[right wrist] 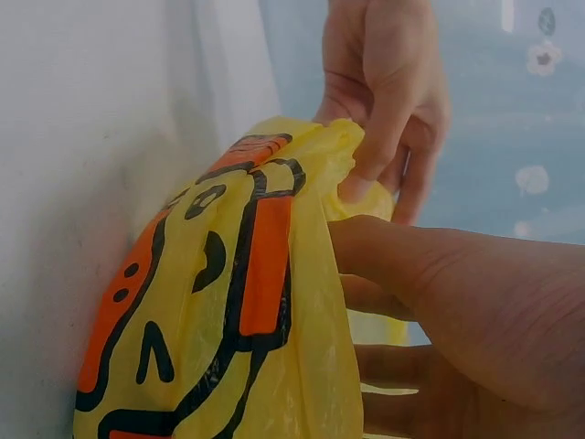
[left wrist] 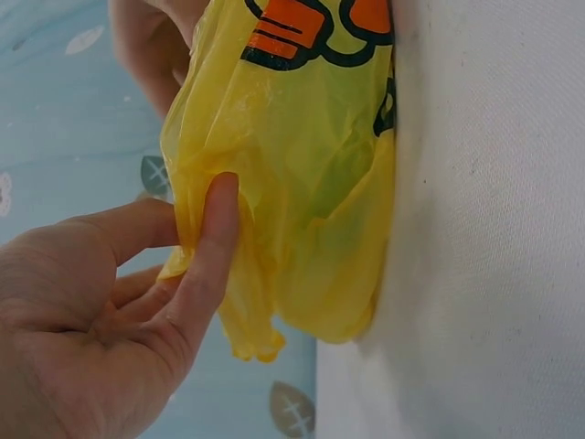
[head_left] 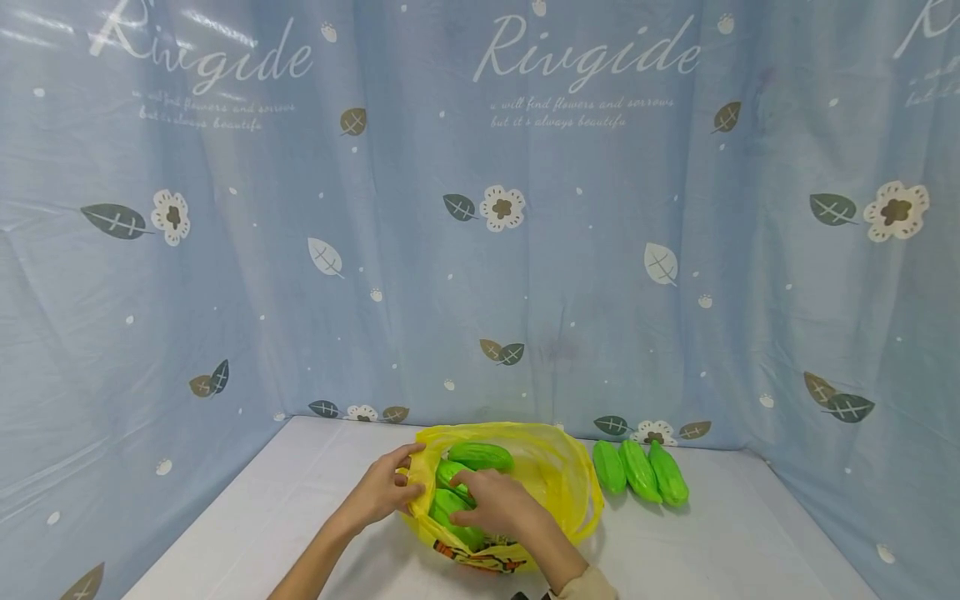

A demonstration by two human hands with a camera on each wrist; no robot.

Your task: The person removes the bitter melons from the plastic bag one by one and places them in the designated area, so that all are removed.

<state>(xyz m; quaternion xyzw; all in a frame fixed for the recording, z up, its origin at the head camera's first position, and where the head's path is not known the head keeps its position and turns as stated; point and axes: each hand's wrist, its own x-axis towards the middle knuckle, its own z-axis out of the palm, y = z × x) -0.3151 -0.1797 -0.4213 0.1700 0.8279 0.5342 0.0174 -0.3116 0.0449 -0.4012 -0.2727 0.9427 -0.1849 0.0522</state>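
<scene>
A yellow plastic bag [head_left: 551, 475] with an orange and black print sits on the white table, its mouth spread wide. My left hand [head_left: 384, 490] pinches the left rim of the bag between thumb and fingers; in the left wrist view the thin film bunches there. Bright green ridged gourds [head_left: 480, 455] lie inside along the bag's left side. My right hand [head_left: 498, 502] reaches into the mouth over the gourds, thumb and index finger spread apart and touching them. In the right wrist view, the bag's printed wall [right wrist: 265, 265] hides the right fingertips.
Three more green gourds [head_left: 640, 472] lie side by side on the white table [head_left: 712, 550], right of the bag. A pale blue curtain [head_left: 585, 292] with leaves, flowers and lettering closes off the back and both sides.
</scene>
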